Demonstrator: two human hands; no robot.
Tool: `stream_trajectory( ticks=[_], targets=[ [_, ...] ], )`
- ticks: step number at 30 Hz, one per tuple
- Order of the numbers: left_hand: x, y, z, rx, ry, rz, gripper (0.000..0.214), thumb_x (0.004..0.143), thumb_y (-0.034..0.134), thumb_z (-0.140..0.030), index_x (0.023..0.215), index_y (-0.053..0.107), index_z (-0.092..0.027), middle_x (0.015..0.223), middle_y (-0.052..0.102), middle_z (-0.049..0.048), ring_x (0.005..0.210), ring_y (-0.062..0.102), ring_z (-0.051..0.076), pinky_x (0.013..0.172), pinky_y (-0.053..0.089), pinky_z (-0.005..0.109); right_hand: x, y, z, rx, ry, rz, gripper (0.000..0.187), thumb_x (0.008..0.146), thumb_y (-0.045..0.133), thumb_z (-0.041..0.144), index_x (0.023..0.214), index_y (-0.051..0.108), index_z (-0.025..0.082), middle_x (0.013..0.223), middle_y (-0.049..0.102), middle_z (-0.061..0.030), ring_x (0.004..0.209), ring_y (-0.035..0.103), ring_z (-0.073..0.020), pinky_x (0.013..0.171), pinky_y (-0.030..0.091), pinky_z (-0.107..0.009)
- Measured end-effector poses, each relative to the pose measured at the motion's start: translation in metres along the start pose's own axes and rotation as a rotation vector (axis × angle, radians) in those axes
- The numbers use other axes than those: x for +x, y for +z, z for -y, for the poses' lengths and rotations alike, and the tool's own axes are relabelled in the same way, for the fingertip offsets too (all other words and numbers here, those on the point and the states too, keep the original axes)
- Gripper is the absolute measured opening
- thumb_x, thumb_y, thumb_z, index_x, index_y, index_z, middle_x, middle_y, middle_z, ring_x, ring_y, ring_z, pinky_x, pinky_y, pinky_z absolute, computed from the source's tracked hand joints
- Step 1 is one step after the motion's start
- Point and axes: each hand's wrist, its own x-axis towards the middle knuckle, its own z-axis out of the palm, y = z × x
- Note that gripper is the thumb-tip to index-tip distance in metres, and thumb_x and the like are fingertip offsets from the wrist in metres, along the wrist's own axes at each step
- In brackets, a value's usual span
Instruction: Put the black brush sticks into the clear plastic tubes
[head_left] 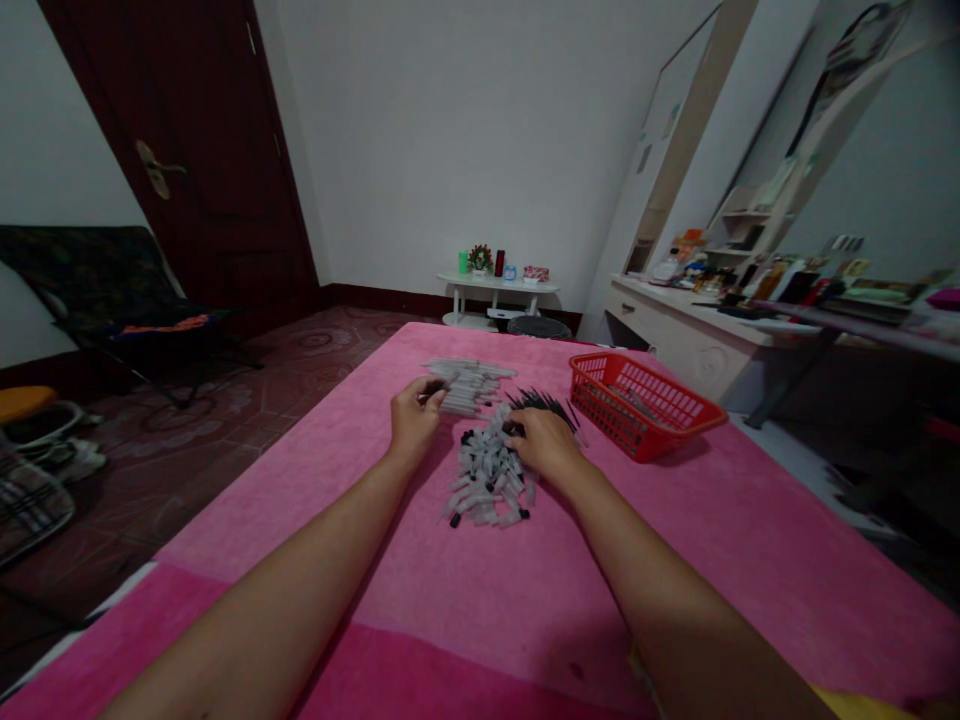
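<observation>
My left hand (pixel 414 412) is closed around a thin clear tube, at the near end of a row of clear tubes (pixel 471 384) lying on the pink cloth (pixel 480 600). My right hand (pixel 543 442) rests curled, fingers down, between a heap of small clear pieces with black tips (pixel 487 482) and a bundle of thin black sticks (pixel 541 404). What its fingers pinch is hidden.
A red plastic basket (pixel 637 402) sits to the right of my right hand. Beyond the cloth stand a small white table (pixel 498 290), a dressing table with bottles (pixel 720 310), a dark door (pixel 202 160) and a dark chair (pixel 105 290) at left.
</observation>
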Motion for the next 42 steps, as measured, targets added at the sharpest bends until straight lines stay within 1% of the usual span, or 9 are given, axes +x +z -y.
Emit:
stream_trajectory(
  ticks=[7, 13, 19, 24, 29, 34, 37, 40, 42],
  targets=[
    [-0.002, 0.000, -0.003, 0.001, -0.017, 0.032, 0.018, 0.073, 0.057, -0.017, 0.088, 0.067, -0.014, 0.086, 0.070, 0.0052, 0.083, 0.065, 0.017, 0.079, 0.051, 0.030, 0.001, -0.002, -0.008, -0.050, 0.133, -0.070, 0.020, 0.078, 0.058, 0.026, 0.091, 0.072, 0.022, 0.093, 0.072, -0.0086, 0.090, 0.065, -0.0235, 0.071, 0.042, -0.029],
    [-0.001, 0.001, 0.007, 0.044, 0.010, 0.055, 0.019, 0.073, 0.058, -0.018, 0.089, 0.068, -0.016, 0.089, 0.070, 0.0048, 0.084, 0.065, 0.017, 0.080, 0.051, 0.031, 0.002, -0.012, -0.004, 0.142, 0.025, 0.019, 0.021, 0.073, 0.060, 0.022, 0.089, 0.073, 0.028, 0.092, 0.073, -0.0010, 0.087, 0.065, -0.0178, 0.069, 0.043, -0.024],
    [-0.005, 0.002, 0.006, 0.080, 0.058, 0.101, 0.018, 0.075, 0.057, -0.018, 0.089, 0.068, -0.017, 0.090, 0.070, 0.0045, 0.085, 0.065, 0.017, 0.079, 0.051, 0.030, -0.005, -0.010, 0.011, -0.021, -0.004, 0.047, 0.028, 0.075, 0.057, 0.019, 0.097, 0.072, 0.029, 0.097, 0.072, -0.0044, 0.093, 0.065, -0.0206, 0.075, 0.043, -0.028],
    [-0.007, 0.002, 0.002, 0.084, 0.088, 0.134, 0.019, 0.075, 0.057, -0.017, 0.090, 0.069, -0.017, 0.091, 0.070, 0.0047, 0.086, 0.065, 0.017, 0.080, 0.051, 0.029, -0.006, -0.008, 0.013, -0.151, 0.010, 0.065, 0.023, 0.076, 0.058, 0.024, 0.095, 0.072, 0.021, 0.097, 0.071, -0.0102, 0.092, 0.065, -0.0236, 0.074, 0.043, -0.029],
    [-0.007, 0.003, 0.006, 0.119, 0.102, 0.146, 0.018, 0.076, 0.057, -0.017, 0.089, 0.069, -0.018, 0.090, 0.070, 0.0045, 0.086, 0.065, 0.017, 0.080, 0.051, 0.031, -0.006, -0.007, 0.006, -0.113, -0.026, 0.079, 0.023, 0.076, 0.059, 0.023, 0.095, 0.072, 0.024, 0.097, 0.071, -0.0084, 0.093, 0.064, -0.0226, 0.076, 0.043, -0.029],
    [-0.008, 0.004, 0.006, 0.157, 0.151, 0.180, 0.019, 0.076, 0.057, -0.014, 0.090, 0.069, -0.018, 0.089, 0.070, 0.0052, 0.084, 0.065, 0.018, 0.077, 0.051, 0.031, 0.001, -0.001, -0.002, 0.237, 0.074, -0.092, 0.016, 0.074, 0.061, 0.027, 0.083, 0.073, 0.021, 0.086, 0.073, -0.0058, 0.084, 0.066, -0.0200, 0.072, 0.045, -0.027],
    [-0.010, 0.003, 0.001, 0.216, 0.218, 0.228, 0.019, 0.077, 0.056, -0.013, 0.090, 0.068, -0.018, 0.090, 0.069, 0.0053, 0.085, 0.063, 0.018, 0.077, 0.051, 0.031, 0.007, 0.003, -0.001, 0.649, 0.145, -0.199, 0.011, 0.068, 0.062, 0.022, 0.074, 0.070, 0.016, 0.072, 0.072, -0.0055, 0.069, 0.066, -0.0185, 0.062, 0.047, -0.026],
    [-0.012, 0.002, -0.005, 0.290, 0.285, 0.263, 0.019, 0.077, 0.056, -0.013, 0.091, 0.068, -0.019, 0.090, 0.069, 0.0055, 0.087, 0.062, 0.019, 0.078, 0.050, 0.031, 0.011, 0.007, 0.001, 1.117, 0.192, -0.199, 0.015, 0.064, 0.064, 0.025, 0.075, 0.065, 0.014, 0.066, 0.070, -0.0053, 0.062, 0.067, -0.0200, 0.055, 0.049, -0.027],
    [-0.013, 0.002, -0.009, 0.331, 0.317, 0.287, 0.019, 0.078, 0.055, -0.013, 0.091, 0.068, -0.019, 0.090, 0.069, 0.0056, 0.087, 0.062, 0.019, 0.079, 0.049, 0.031, 0.011, 0.008, 0.002, 1.297, 0.191, -0.194, 0.020, 0.062, 0.066, 0.029, 0.075, 0.064, 0.014, 0.066, 0.069, -0.0050, 0.061, 0.066, -0.0198, 0.054, 0.049, -0.027]
  ],
)
